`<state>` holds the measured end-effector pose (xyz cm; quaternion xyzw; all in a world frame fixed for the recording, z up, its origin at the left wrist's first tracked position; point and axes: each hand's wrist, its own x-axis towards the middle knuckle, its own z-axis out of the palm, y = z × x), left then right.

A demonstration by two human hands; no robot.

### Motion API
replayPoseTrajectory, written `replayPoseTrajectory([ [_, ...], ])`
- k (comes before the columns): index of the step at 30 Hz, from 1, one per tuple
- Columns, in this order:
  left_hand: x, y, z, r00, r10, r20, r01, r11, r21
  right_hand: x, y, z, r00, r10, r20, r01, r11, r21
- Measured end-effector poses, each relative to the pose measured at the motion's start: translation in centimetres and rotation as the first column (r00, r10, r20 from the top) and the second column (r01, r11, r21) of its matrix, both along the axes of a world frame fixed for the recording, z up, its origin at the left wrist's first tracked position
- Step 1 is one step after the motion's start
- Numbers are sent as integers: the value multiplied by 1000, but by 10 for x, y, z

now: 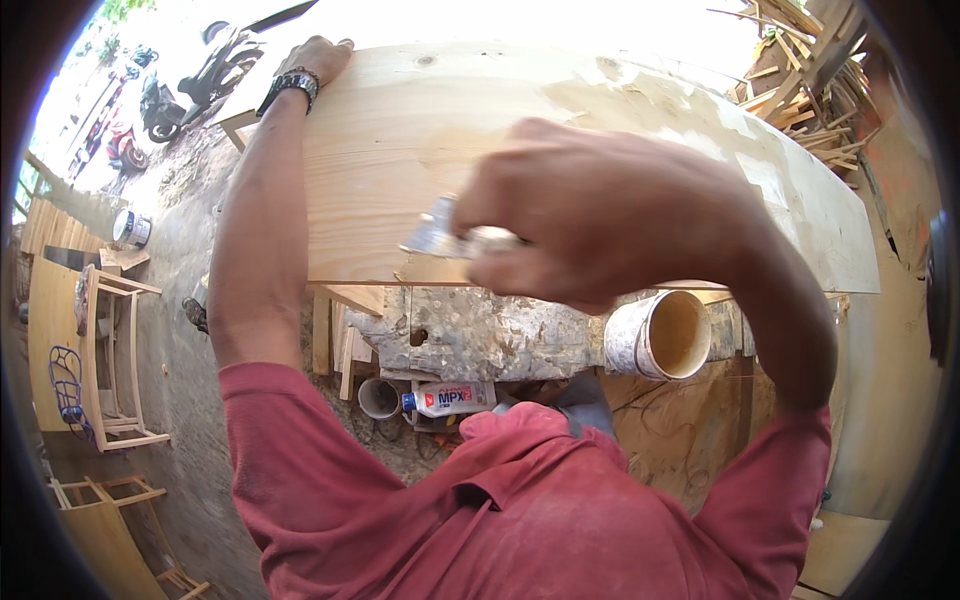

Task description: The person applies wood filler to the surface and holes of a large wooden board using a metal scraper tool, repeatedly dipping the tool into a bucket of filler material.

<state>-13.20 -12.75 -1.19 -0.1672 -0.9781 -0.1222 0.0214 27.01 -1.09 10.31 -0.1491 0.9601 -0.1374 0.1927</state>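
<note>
Up close, the right hand [600,215] has its fingers [510,270] curled shut around a putty knife [440,232], so that only the blade shows: it juts out to the left of the knuckles, grey and smeared with pale filler, its edge lying on the wooden board [400,140] near the board's front edge. The handle is hidden inside the fist.

Farther off, the left hand [318,58] lies on the far left corner of the same board, fingers bent over the back edge and resting on the wood; a dark wristwatch [291,86] sits at the wrist. Whether those fingers grip the edge or only press on it cannot be told.

The board is a wide, pale plank with fine grain lines and a small knot near the top. A lighter, chalky patch of filler runs across its right half. It lies across a rough, filler-crusted table [470,335].

Below the board's front edge a round tub [660,335] lies on its side, its mouth showing a tan paste within. Lower still, a white glue bottle [450,398] with a blue cap lies beside a short grey pipe end [378,397]. Both sleeves of the red shirt [520,510] fill the lower frame. Left of the person stand bare wooden frames [115,365] on the dirt ground, and parked motorbikes [185,85] show at the upper left. Scrap wood [800,70] is piled at the upper right.
</note>
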Motion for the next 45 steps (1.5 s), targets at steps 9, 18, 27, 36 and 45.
replayPoseTrajectory([
  [9,-35,1,-24,996,-4,-92,9,998,56,33,0,7,974,66,216,-95,987,128],
  [18,-3,6,4,999,-49,-4,49,999,14,-22,-18,-4,988,113,-109,-95,983,158],
  [27,13,1,6,999,-16,44,15,999,32,19,52,10,995,-40,-92,54,987,151],
  [36,5,3,6,1000,-10,18,9,1000,22,15,34,18,900,65,-431,-11,992,126],
  [45,8,2,4,1000,-2,-4,2,1000,16,23,16,-24,971,-152,-186,94,953,-288],
])
